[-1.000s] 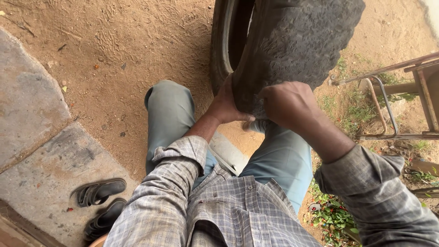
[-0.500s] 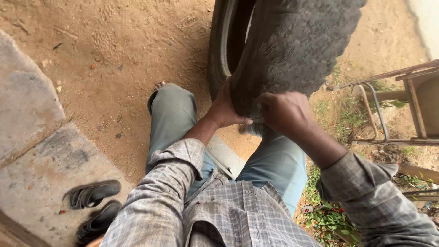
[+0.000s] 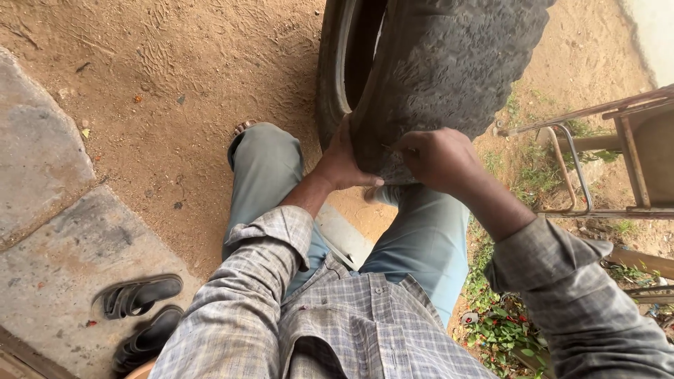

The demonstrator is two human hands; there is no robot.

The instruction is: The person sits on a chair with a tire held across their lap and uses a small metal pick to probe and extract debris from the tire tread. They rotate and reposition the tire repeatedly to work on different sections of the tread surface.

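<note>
From the head camera, looking straight down: a big, worn black rubber tyre [image 3: 449, 70] stands upright on the sandy brown ground [image 3: 175, 91], its lower edge resting between the seated person's knees in grey-blue trousers [image 3: 421, 238]; the left hand [image 3: 344, 165] lies flat against the tyre's inner sidewall, fingers spread and open, pressing rather than gripping; the right hand [image 3: 439, 158] is curled over the tread at the lower edge, fingers pinched together on what may be a thin metal pin or wire [image 3: 394, 148], though it is too small to be sure; both sleeves are of a grey checked shirt [image 3: 351, 323]; to the left, a pair of black sandals [image 3: 140, 316] sits on a grey stone slab [image 3: 63, 245]; on the right, a rusty metal frame [image 3: 597, 168] stands over patchy green weeds [image 3: 502, 330], well apart from the tyre.
</note>
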